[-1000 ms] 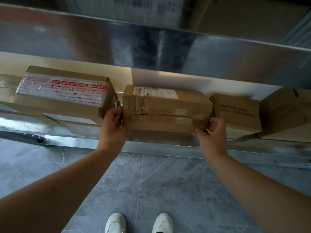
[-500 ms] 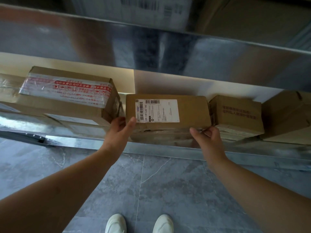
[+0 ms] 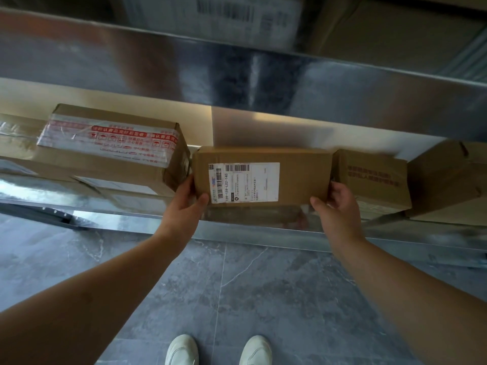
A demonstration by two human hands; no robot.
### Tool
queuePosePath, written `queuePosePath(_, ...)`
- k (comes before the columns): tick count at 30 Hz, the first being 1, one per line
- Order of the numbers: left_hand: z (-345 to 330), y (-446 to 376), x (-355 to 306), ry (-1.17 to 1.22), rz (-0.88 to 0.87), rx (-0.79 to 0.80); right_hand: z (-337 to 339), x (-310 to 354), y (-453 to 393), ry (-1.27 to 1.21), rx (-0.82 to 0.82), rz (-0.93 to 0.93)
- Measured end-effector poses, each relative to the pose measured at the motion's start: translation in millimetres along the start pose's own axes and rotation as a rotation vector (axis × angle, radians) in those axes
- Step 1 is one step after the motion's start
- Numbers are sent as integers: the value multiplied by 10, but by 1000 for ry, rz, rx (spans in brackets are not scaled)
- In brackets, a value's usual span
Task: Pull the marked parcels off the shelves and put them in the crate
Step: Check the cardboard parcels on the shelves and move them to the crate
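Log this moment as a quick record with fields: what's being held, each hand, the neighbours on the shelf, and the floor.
held item: labelled parcel, label facing the camera
left hand: grips the parcel's left end
right hand: grips its right end
left neighbour: red-taped box
right neighbour: small printed box
support: metal shelf
floor: grey tiles, white shoes
crate: not in view

A second ago the middle parcel [image 3: 263, 176] lay flat on the metal shelf [image 3: 237, 230] with its taped side toward the person and its white label [image 3: 243, 182] facing up; now it is tipped up so the labelled face looks straight out. The left hand [image 3: 185, 204] has shifted from the left end to grip the lower left corner, thumb on the front. The right hand [image 3: 336, 204] now holds the lower right corner, thumb under the edge.
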State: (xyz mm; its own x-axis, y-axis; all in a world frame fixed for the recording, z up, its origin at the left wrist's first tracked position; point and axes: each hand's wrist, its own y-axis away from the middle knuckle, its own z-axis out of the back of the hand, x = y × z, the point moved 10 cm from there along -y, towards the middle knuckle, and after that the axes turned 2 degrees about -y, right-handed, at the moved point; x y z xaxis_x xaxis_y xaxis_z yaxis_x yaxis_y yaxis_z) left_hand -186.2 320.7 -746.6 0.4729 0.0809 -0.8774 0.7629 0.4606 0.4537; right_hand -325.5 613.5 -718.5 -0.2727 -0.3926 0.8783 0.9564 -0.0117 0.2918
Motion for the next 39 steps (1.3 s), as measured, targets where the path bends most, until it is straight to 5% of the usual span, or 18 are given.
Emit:
queuePosePath(9,-3,-144,99,-161,38,-49,-152,-145,-34,74,15,-43)
queuePosePath(23,73,-257,472,20,325,-126,-345,-275,-143,32,10,-207)
queuePosePath(36,-271,185,398,-190,331,6,1038,-446,131,-27,-590,-309)
queuePosePath(39,-659,284,234,-218,285,79,1260,-325,-25,-53,-548,-245)
